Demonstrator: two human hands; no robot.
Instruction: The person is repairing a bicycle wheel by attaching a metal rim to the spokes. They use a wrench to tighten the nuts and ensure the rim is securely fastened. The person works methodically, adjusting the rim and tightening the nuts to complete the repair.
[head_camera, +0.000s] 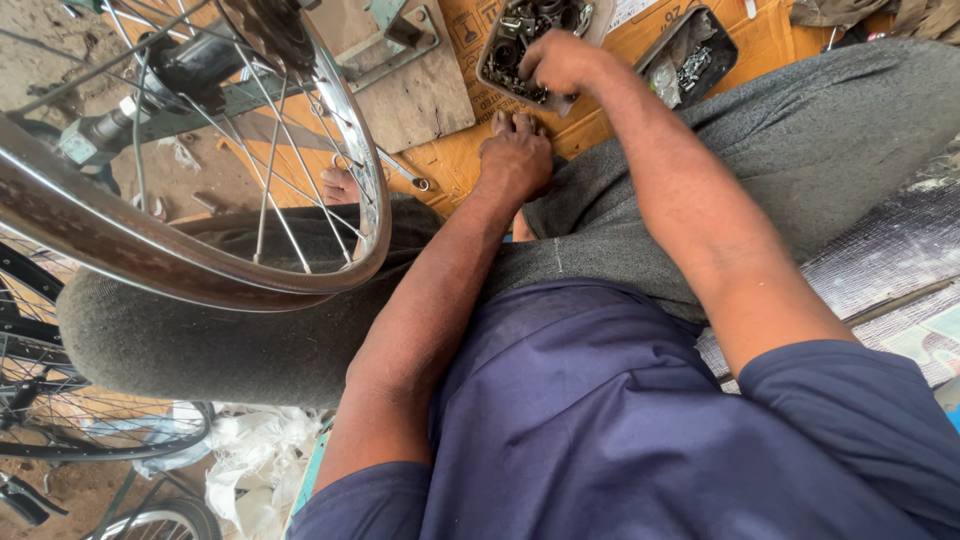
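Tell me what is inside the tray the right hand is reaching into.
The tray holds a heap of small dark metal parts, some shiny, too small to name. The right hand rests on them and covers the tray's near right portion, so whatever lies under its fingers cannot be seen.

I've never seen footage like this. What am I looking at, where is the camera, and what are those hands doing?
There is no machine here: a person wears a camera on the head, so the single picture looks down over a blue shirt and grey trousers at their own arms. The right hand reaches into a tray of small metal parts lying on cardboard; whether it grips anything is hidden. The left hand rests at the person's feet. A second tray lies nearby, and a spoked bicycle wheel stands at the left.
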